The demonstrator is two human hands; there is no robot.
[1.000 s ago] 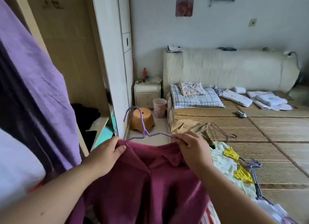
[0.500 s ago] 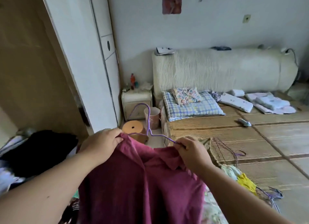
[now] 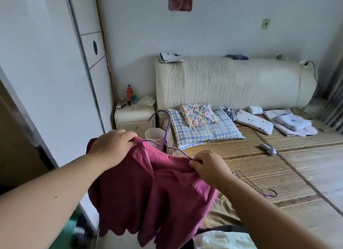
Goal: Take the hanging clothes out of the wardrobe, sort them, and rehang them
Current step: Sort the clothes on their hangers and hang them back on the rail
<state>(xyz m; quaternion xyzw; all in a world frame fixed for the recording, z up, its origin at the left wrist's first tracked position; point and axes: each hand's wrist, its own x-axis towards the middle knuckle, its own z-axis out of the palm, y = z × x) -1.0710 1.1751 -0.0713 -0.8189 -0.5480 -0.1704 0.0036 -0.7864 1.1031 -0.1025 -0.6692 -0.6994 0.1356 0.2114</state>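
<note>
Head view, left grip: My left grip (image 3: 113, 146), at 8 o'clock from the frame centre, is clenched on one shoulder of the maroon shirt (image 3: 148, 193), with cloth bunched under the fingers. I cannot tell whether the wire is inside that fist.

Head view, right grip: My right grip (image 3: 209, 165), at 5 o'clock, pinches the other shoulder seam where the arm of the purple hanger (image 3: 166, 135) runs in.

Head view, task's thing: The shirt hangs between both hands at 6 o'clock, held in the air over the near edge of the bed (image 3: 306, 165). The hanger's hook stands up toward 12 o'clock, and its wire shoulders sit partly bare above the collar.

Head view, surroundings: The wardrobe door (image 3: 46, 81) fills 9 to 10 o'clock. A spare hanger (image 3: 259, 187) lies on the bed mat at 4 o'clock.

Head view, step: I judge I am seating or freeing the shirt on its hanger. I cannot say which.

Head view, risk one: The thin wire could slip out of the right-hand pinch, dropping that shoulder, because cloth and wire are held together in one small pinch.

Head view, risk two: Pulling the bunched left shoulder sideways could stretch the neckline or bend the wire.

Head view, risk three: The hook could snag the door's edge when I swing toward 9 o'clock.
</note>
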